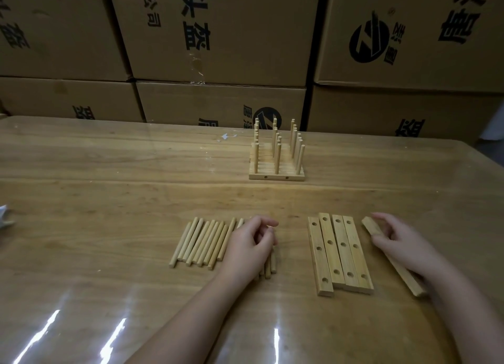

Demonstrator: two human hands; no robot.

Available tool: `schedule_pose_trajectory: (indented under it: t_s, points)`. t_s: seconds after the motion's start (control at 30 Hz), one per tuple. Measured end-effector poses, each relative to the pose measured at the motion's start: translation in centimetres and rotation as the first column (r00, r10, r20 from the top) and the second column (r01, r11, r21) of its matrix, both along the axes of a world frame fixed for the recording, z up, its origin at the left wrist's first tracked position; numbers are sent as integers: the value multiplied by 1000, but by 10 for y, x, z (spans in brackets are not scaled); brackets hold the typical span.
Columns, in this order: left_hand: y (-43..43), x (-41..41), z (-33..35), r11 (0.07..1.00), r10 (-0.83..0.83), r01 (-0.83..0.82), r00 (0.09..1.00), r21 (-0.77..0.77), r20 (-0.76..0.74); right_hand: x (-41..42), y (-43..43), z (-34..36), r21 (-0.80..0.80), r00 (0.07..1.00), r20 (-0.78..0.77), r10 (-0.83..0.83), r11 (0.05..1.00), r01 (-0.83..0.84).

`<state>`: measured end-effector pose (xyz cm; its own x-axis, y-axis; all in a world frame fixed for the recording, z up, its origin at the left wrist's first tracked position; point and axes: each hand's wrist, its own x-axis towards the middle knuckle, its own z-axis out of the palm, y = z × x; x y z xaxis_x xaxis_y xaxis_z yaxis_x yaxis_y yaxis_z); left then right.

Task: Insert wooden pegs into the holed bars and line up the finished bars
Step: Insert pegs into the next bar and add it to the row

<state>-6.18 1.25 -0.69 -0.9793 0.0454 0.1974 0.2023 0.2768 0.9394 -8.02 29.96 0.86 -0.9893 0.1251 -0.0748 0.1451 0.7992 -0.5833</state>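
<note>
1. My right hand (401,243) is gripping one bar (372,227), its long axis running away from me, far end tilted left.
2. My left hand (251,243), the nearer to the pegs (201,243), is curling over them; I cannot tell whether it is pinching one.
3. Four empty bars (341,254) are lying lengthwise between my hands.
4. Finished bars (276,173) are standing farther off, centre.

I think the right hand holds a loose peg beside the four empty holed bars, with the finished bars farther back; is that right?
Not quite: the head view shows the right hand holding a bar, not a loose peg. The rest stands: four empty holed bars lie beside it and the finished bars stand farther back.
</note>
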Motion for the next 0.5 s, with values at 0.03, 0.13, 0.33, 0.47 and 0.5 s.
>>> schedule_pose_trajectory:
  t_s: [0.03,0.13,0.33,0.47,0.5]
  points:
    - [0,0,0,1000,-4,4,1000,3,-7,0,-3,1,-37,998,-48,-41,999,39]
    - [-1,3,2,999,-29,30,999,25,-28,2,-14,14,-390,973,-169,-160,917,83]
    - [-6,8,4,967,-137,139,990,215,-24,23,-75,43,-902,981,-194,12,391,-184]
    - [-9,3,6,844,-94,20,989,536,110,33,-114,47,-658,897,-432,91,649,-383]
    - [-10,1,8,806,-94,-14,984,592,152,37,-121,48,-497,831,-538,140,744,-448]
